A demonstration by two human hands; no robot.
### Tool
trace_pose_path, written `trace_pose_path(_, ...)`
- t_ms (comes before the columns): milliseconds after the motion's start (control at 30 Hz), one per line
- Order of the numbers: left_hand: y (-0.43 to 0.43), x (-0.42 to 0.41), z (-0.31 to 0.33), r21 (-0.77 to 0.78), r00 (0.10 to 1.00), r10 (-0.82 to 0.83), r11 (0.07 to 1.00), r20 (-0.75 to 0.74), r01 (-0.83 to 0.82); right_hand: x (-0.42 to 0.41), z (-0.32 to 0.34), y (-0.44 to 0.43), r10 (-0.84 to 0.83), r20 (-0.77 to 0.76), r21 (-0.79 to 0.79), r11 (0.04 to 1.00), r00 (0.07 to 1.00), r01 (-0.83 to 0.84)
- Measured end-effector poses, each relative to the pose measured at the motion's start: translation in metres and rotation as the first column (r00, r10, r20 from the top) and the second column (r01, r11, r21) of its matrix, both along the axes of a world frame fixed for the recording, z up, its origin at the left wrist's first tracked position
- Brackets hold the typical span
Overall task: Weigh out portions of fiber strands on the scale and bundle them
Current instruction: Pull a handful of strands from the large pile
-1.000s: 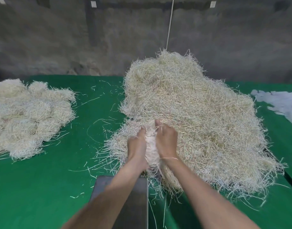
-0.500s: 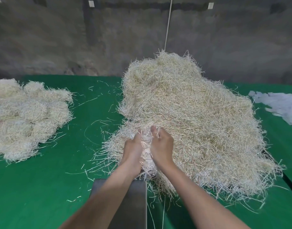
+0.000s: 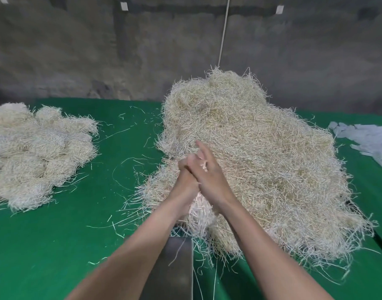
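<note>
Green cloth over the whole table (image 3: 56, 245), loose strands scattered on it. Behind, a rough grey concrete wall (image 3: 77, 50) with a thin white cord (image 3: 223, 31) hanging straight down. Big heap of pale, straw-like fiber strands (image 3: 261, 159) from the middle toward the right edge. Lower pile of pale fiber bundles (image 3: 34, 152) at the left edge; thin white scraps (image 3: 367, 141) at the right edge. Flat grey metal scale plate (image 3: 175, 267) at the near edge, between the forearms. Left hand (image 3: 184, 178) and right hand (image 3: 209, 176) pressed together, squeezing a small bunch of white strands (image 3: 199, 215) just past the plate's far end. Left fingers curled round it; right pointing finger out straight, the others bent over strand tips.
</note>
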State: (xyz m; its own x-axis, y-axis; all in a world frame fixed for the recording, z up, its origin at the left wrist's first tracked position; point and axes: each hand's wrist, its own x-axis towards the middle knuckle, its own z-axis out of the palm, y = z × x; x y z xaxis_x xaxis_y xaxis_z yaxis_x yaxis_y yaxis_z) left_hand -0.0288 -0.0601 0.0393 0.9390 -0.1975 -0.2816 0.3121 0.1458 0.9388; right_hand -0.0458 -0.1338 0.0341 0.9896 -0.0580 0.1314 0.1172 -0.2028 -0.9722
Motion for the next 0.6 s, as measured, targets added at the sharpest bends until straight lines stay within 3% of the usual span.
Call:
trace_pose_path(67,0.006,-0.002,0.011,-0.127,0.997,-0.023,0.992,-0.075,0.013,0.008,0.006,-0.002,-0.046,-0.019,-0.069,0.997,0.999,0.045)
trace_pose_path(133,0.021,0.004,0.006,-0.277,0.991,0.009,0.96,-0.135,-0.046,0.016,0.006,-0.016,-0.253,-0.014,0.006,0.967,0.967,0.253)
trace_pose_path(200,0.026,0.0,-0.004,-0.175,0.997,0.023,0.984,-0.068,-0.035,0.022,0.002,-0.023,-0.435,0.018,0.132,0.894,0.9,0.429)
trace_pose_path(267,0.015,-0.018,-0.016,-0.097,0.992,-0.096,0.991,-0.084,0.088,0.028,-0.003,-0.02,-0.535,0.088,0.162,0.84,0.84,0.517)
trace_pose_path(333,0.008,-0.016,-0.016,-0.198,0.978,-0.036,0.98,-0.203,-0.005,0.025,-0.015,-0.009,-0.499,0.126,0.066,0.867,0.858,0.494)
trace_pose_path(400,0.014,0.008,-0.017,-0.285,0.938,0.182,0.92,-0.294,-0.268,0.007,-0.042,0.014,-0.374,0.219,-0.17,0.895,0.901,0.413)
trace_pose_path(467,0.018,0.024,-0.017,-0.268,0.874,0.381,0.846,-0.301,-0.461,-0.011,-0.059,0.033,-0.229,0.291,-0.335,0.885,0.929,0.324)
trace_pose_path(533,0.008,0.008,-0.025,-0.137,0.915,0.371,0.91,-0.158,-0.392,0.0,-0.049,0.019,-0.293,0.229,-0.303,0.885,0.928,0.354)
trace_pose_path(600,-0.006,-0.018,-0.032,0.017,0.969,0.212,0.977,-0.131,-0.211,0.016,-0.03,-0.008,-0.418,0.111,-0.122,0.895,0.902,0.43)
